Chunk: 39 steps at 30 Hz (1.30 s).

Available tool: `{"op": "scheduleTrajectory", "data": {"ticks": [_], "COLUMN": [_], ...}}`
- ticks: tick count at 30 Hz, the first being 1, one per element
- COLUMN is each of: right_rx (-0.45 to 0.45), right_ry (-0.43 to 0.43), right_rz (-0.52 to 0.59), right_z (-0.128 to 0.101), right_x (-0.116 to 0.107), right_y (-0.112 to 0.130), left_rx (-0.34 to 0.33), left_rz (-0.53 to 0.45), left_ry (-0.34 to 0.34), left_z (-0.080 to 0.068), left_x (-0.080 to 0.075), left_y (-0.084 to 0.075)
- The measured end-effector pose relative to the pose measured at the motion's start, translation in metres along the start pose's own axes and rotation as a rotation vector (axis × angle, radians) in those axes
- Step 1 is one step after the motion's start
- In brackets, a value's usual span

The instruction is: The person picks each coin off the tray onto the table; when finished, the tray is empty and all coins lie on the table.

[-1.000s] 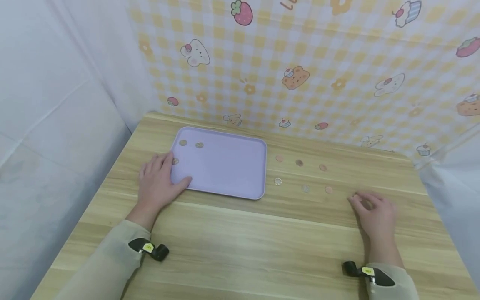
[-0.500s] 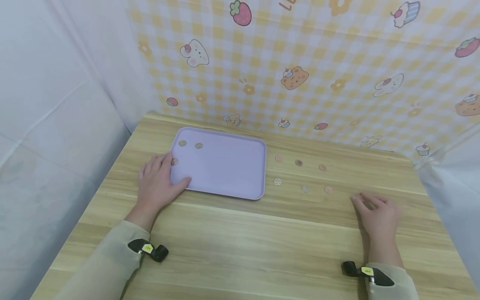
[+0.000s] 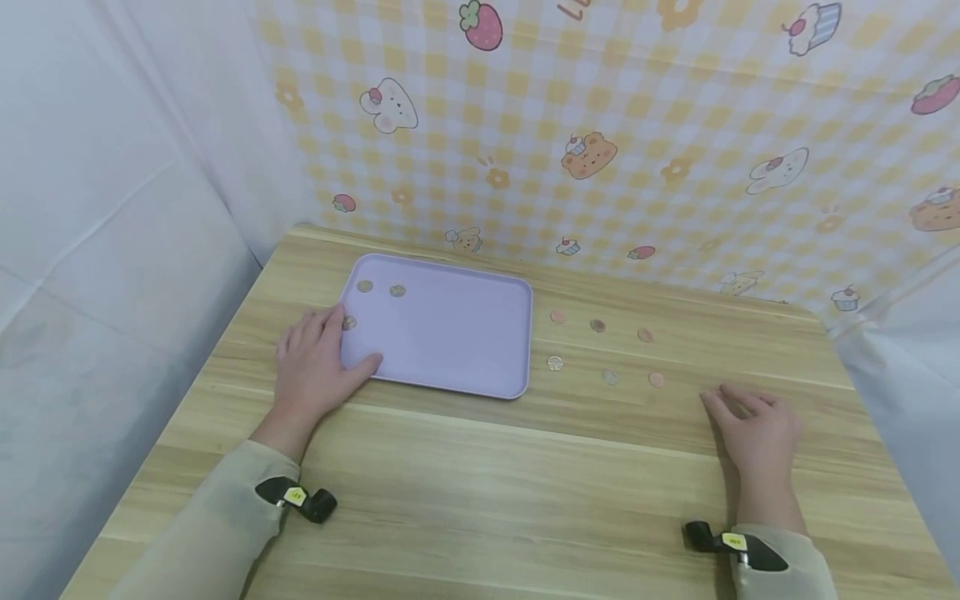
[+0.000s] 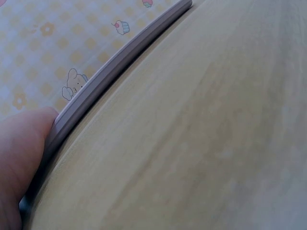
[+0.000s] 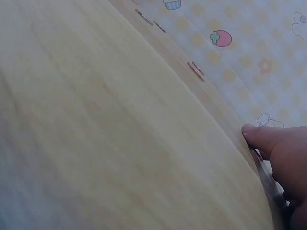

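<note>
My left hand point(image 3: 311, 362) rests at the near left corner of a lilac tray point(image 3: 450, 337). Its index fingertip is at the left rim beside a coin point(image 3: 350, 322), and its thumb point(image 4: 26, 143) lies against the near rim. Two more coins lie in the tray's far left part. My right hand point(image 3: 757, 429) is low over the wooden table at the right, thumb and index fingertips a little apart. A reddish coin edge point(image 5: 259, 154) shows just below the thumb in the right wrist view; I cannot tell whether the fingers hold it.
Between the tray and my right hand, several coins lie in two rows on the table point(image 3: 480, 483), among them a silvery coin point(image 3: 555, 363) and a copper coin point(image 3: 656, 380). A yellow checked cloth point(image 3: 525, 167) hangs behind the table, with pale sheets at both sides.
My right thumb and index fingertips have shifted slightly right, and the coin seen at them earlier no longer shows in the head view. The left hand and tray stay in place.
</note>
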State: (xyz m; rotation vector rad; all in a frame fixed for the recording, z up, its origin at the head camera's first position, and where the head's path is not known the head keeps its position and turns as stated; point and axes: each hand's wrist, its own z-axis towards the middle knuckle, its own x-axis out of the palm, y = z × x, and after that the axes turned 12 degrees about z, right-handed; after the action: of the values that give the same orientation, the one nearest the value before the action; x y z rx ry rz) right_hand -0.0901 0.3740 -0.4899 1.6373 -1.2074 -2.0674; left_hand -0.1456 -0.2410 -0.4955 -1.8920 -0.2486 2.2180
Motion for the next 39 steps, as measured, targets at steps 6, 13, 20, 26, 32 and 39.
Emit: {"op": "scheduleTrajectory", "data": {"ticks": [6,13,20,26,32,39], "right_rx": [-0.021,-0.001,0.009,0.018,-0.09,-0.336], "right_ry": [-0.011,-0.037,-0.072,-0.092,-0.091,-0.127], "right_rz": [-0.015,-0.017,-0.043,0.045,0.101,0.197], "right_z": [-0.001,-0.002,-0.004,-0.006,-0.01,-0.015], "right_x": [0.001,0.004,0.01,0.025,0.048,0.082], "right_y": [0.002,0.003,0.014,0.032,0.055,0.083], "left_rx": [-0.004,-0.007,-0.01,-0.009,-0.005,-0.006], "left_rz": [0.002,-0.004,-0.009,-0.014,-0.016,-0.022], "left_ry": [0.003,0.002,0.015,0.004,0.01,0.014], "left_z": [0.0,-0.001,0.0,0.001,0.001,0.001], "left_x": [0.0,-0.001,-0.002,-0.003,-0.002,-0.003], "left_y": [0.001,0.001,0.0,0.002,0.001,-0.001]}}
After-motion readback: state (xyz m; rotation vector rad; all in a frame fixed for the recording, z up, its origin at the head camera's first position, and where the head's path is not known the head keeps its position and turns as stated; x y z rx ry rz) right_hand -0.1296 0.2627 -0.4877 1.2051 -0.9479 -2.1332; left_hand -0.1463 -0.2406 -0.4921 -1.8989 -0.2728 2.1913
